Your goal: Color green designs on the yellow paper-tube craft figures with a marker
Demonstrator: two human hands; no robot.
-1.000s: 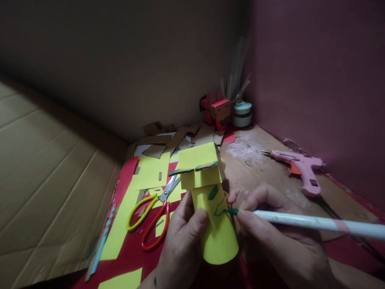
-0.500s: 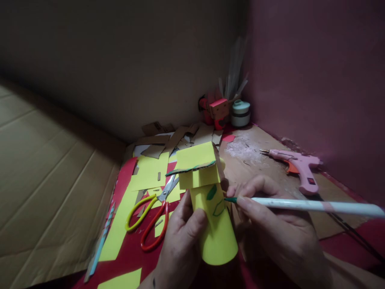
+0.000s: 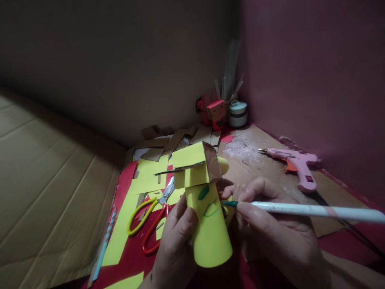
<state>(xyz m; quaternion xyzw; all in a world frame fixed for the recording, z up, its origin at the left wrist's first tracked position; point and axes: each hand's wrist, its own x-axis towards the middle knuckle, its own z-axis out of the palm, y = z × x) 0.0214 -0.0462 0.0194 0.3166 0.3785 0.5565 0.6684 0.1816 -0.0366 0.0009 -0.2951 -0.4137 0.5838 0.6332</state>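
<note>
My left hand (image 3: 178, 237) is wrapped round the left side of a yellow paper figure (image 3: 212, 241), a tube body topped by a boxy cardboard head (image 3: 192, 170). On the tube, one leaf shape is filled in green and another below it is only outlined. Between the thumb and fingers of my right hand (image 3: 270, 228) is a white marker (image 3: 296, 208). Its green tip points left, close to the tube's right side; whether it touches I cannot tell. Scissors (image 3: 164, 197) with one yellow and one red handle lie left of the figure, blades partly apart.
Yellow paper sheets (image 3: 118, 237) and cardboard scraps (image 3: 174, 140) spread over the left and back. A pink glue gun (image 3: 300, 160) lies at right. Behind stand a red cardboard figure (image 3: 215, 114) and a lidded pot (image 3: 238, 114). A blue striped pencil (image 3: 104, 245) lies beside a cardboard panel (image 3: 60, 192).
The yellow figure has turned and shifted slightly left, so the head's brown cardboard side shows more. My left hand moved with it. The marker tip stays close to the tube.
</note>
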